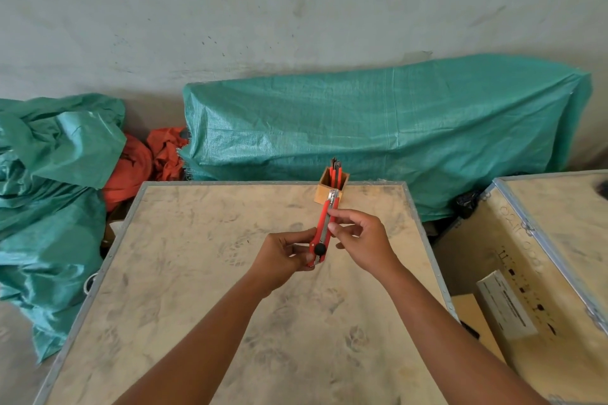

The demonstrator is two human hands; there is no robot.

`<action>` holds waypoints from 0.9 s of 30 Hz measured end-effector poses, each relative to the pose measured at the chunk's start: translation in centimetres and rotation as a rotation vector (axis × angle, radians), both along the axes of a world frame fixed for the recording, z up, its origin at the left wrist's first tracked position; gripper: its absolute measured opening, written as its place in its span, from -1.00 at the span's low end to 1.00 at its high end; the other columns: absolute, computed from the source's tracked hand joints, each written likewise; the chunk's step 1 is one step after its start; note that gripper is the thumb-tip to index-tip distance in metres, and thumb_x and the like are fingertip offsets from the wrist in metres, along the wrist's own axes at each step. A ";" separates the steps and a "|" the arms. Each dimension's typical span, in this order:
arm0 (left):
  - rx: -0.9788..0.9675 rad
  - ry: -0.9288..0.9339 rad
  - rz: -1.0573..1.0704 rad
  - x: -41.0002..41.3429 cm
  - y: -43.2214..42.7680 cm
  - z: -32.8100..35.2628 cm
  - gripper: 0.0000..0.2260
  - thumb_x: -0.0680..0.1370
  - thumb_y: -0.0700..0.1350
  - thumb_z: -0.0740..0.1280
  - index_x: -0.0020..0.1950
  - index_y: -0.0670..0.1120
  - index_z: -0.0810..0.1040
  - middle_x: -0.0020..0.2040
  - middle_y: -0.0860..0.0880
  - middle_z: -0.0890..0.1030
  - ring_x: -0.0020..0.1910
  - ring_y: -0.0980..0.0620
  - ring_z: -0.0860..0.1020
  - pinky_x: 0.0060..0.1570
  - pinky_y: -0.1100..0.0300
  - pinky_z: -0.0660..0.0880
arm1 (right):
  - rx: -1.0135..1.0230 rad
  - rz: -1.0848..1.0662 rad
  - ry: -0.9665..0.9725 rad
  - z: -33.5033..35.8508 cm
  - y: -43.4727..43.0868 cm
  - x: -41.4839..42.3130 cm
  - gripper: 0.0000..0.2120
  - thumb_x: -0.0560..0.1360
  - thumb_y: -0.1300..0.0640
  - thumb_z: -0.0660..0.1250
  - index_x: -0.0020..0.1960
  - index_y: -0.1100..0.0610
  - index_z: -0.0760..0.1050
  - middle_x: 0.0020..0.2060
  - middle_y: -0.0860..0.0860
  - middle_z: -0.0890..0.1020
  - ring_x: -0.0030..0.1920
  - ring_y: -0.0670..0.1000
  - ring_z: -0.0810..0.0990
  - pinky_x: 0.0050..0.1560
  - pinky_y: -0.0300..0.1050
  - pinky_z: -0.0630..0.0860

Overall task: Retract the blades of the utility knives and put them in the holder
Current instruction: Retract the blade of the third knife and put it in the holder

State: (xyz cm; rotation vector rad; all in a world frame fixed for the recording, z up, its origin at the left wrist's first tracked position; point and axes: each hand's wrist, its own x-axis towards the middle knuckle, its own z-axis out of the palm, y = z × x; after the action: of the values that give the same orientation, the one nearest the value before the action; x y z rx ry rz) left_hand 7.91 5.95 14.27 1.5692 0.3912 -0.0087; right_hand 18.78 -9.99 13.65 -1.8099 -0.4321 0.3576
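Head view, both hands (286,253) pinching red knife (324,230)

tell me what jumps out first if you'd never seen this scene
A red utility knife held up in both hands, left hand at its base, right hand pinching its middle, over a dusty plywood crate top. Just behind, at the far edge, a small wooden holder already has knives in it.

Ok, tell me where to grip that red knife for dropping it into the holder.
Grip the red utility knife on its long flat sides at mid-body, above the black knob, coming from the right as the right hand does. Its metal tip points at the wooden holder, so probably the left hand just lets go of the butt.
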 end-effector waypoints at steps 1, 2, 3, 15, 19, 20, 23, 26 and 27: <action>0.012 0.000 -0.011 0.7 0.0 0.2 -0.46 0.49 -0.45 0.39 0.00 0.26 0.69 0.05 0.08 0.73 -0.02 -0.07 0.71 -0.05 0.00 0.69 | 0.003 -0.009 0.004 0.1 0.0 0.5 -0.71 0.53 0.24 0.45 0.20 0.00 0.67 0.05 -0.02 0.71 -0.02 0.00 0.72 -0.17 -0.06 0.72; 0.018 0.000 -0.019 1.4 0.0 0.3 -0.48 0.49 -0.45 0.39 0.04 0.22 0.68 0.06 0.05 0.73 -0.03 -0.07 0.72 -0.05 0.01 0.69 | 0.011 -0.012 0.011 0.2 0.0 1.0 -0.71 0.52 0.25 0.45 0.20 0.02 0.67 0.07 -0.01 0.70 -0.03 -0.01 0.73 -0.16 -0.06 0.72; 0.014 -0.002 -0.021 2.1 0.0 0.4 -0.51 0.49 -0.45 0.39 0.09 0.16 0.68 0.07 0.01 0.73 -0.03 -0.07 0.72 -0.04 0.01 0.69 | 0.022 -0.012 0.017 0.3 0.1 1.6 -0.71 0.52 0.27 0.46 0.20 0.03 0.67 0.07 0.00 0.70 -0.04 -0.02 0.73 -0.15 -0.05 0.72; 0.017 -0.010 -0.017 12.7 2.2 -1.1 -0.56 0.47 -0.45 0.41 0.18 0.02 0.66 0.10 -0.07 0.72 0.02 -0.09 0.71 0.03 -0.01 0.66 | -0.002 -0.077 -0.053 -0.6 1.5 11.9 -0.66 0.48 0.28 0.50 0.15 -0.06 0.68 0.01 -0.07 0.73 -0.03 -0.04 0.73 -0.01 0.02 0.71; 0.167 0.038 0.059 18.0 3.8 -3.3 -0.55 0.46 -0.36 0.47 0.29 -0.02 0.62 0.20 0.02 0.67 0.20 0.01 0.62 0.14 0.02 0.61 | -0.047 -0.178 -0.122 -2.3 3.0 16.7 -0.68 0.48 0.28 0.48 0.11 -0.08 0.69 0.05 -0.07 0.73 -0.02 -0.05 0.72 0.06 0.02 0.68; 0.216 0.054 0.067 19.2 4.1 -3.8 -0.52 0.45 -0.33 0.48 0.32 0.00 0.59 0.21 0.04 0.65 0.25 0.04 0.58 0.18 0.03 0.57 | -0.050 -0.202 -0.144 -2.9 3.5 17.9 -0.69 0.48 0.29 0.48 0.10 -0.06 0.69 0.04 -0.07 0.73 -0.04 -0.05 0.72 0.06 0.02 0.68; 0.338 0.103 0.045 23.1 5.1 -5.8 -0.41 0.44 -0.26 0.52 0.44 -0.02 0.46 0.37 0.00 0.54 0.39 0.02 0.44 0.36 0.06 0.38 | -0.067 -0.260 -0.218 -5.4 5.0 21.1 -0.71 0.48 0.29 0.47 0.12 0.00 0.69 0.02 -0.02 0.73 -0.07 -0.06 0.72 0.05 0.01 0.67; 0.404 0.188 -0.036 26.2 5.8 -8.3 -0.28 0.43 -0.22 0.54 0.53 -0.07 0.32 0.50 -0.06 0.40 0.49 -0.07 0.34 0.42 0.06 0.28 | -0.106 -0.261 -0.280 -8.1 6.3 23.1 -0.73 0.48 0.29 0.48 0.13 0.07 0.69 0.02 0.03 0.73 -0.08 -0.03 0.72 0.04 -0.03 0.67; 0.415 0.206 -0.064 26.9 5.9 -9.0 -0.27 0.43 -0.22 0.54 0.53 -0.07 0.31 0.50 -0.08 0.41 0.49 -0.08 0.35 0.40 0.07 0.29 | -0.116 -0.251 -0.293 -9.0 6.6 23.5 -0.73 0.48 0.31 0.48 0.13 0.08 0.69 0.02 0.03 0.72 -0.08 -0.02 0.72 0.03 -0.05 0.67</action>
State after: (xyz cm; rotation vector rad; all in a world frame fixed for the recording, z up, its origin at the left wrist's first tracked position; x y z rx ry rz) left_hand 34.82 11.87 5.25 1.9992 0.5286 -0.1479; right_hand 42.32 -3.39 4.65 -2.0115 -0.3857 -0.0590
